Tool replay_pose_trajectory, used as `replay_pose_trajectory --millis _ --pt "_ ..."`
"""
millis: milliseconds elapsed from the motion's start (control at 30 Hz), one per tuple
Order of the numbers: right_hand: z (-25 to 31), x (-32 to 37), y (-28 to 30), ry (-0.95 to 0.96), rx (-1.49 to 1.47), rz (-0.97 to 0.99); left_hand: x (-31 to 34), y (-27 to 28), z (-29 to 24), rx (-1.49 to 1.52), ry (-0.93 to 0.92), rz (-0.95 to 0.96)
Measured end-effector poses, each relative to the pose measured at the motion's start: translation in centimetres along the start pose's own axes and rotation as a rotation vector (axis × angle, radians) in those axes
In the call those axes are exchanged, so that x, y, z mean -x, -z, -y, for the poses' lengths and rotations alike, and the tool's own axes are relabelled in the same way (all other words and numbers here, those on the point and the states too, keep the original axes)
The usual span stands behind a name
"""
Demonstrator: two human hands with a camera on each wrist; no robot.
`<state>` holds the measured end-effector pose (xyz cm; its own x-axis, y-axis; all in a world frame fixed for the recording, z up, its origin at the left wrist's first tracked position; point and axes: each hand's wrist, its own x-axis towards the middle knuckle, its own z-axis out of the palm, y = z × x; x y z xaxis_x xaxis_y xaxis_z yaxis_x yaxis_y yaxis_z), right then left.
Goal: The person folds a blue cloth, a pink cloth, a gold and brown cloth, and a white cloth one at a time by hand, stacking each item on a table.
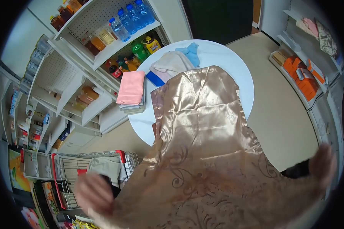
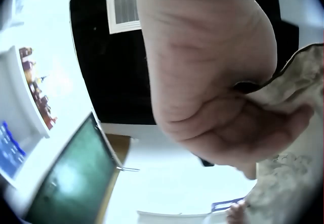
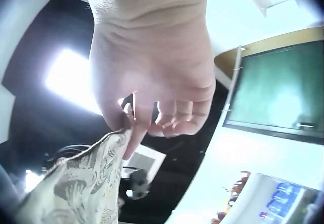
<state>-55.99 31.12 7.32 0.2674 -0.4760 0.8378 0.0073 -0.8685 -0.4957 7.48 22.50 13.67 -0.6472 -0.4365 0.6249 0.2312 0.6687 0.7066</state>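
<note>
A shiny golden-beige satin cloth [image 1: 202, 122] with darker scroll patterns is spread between my two hands, its far part over the round white table [image 1: 242, 72]. At lower left in the head view my left hand [image 1: 95, 192], blurred, is at one side of it. The left wrist view shows the fingers [image 2: 253, 133] curled round the cloth edge. On the opposite side, my right hand [image 1: 322, 166] is raised at the far right. In the right wrist view its thumb and forefinger pinch a corner of the cloth [image 3: 91, 173].
A folded pink towel [image 1: 131, 87] tops a stack at the table's left edge. Behind the satin lie a pale cloth [image 1: 170, 65] and a light blue cloth [image 1: 193, 53]. A shopping cart [image 1: 67, 187] with cloths stands lower left. Shelves [image 1: 107, 51] with bottles line the left.
</note>
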Motion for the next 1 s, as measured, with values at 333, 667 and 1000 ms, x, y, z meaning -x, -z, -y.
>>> replay_pose_trajectory --millis 333,667,1000 --pt "-22.6 0.0 -7.9 -1.119 0.019 -0.259 -1.2 0.1 20.5 -0.991 0.970 -0.110" --pt "-33.5 -8.3 -6.1 -0.954 0.152 -0.248 -4.7 5.5 30.1 -1.251 0.701 -0.207" --pt "-39.7 -8.3 -8.3 -1.237 -0.081 0.005 -4.4 6.8 37.2 -1.151 0.912 0.103"
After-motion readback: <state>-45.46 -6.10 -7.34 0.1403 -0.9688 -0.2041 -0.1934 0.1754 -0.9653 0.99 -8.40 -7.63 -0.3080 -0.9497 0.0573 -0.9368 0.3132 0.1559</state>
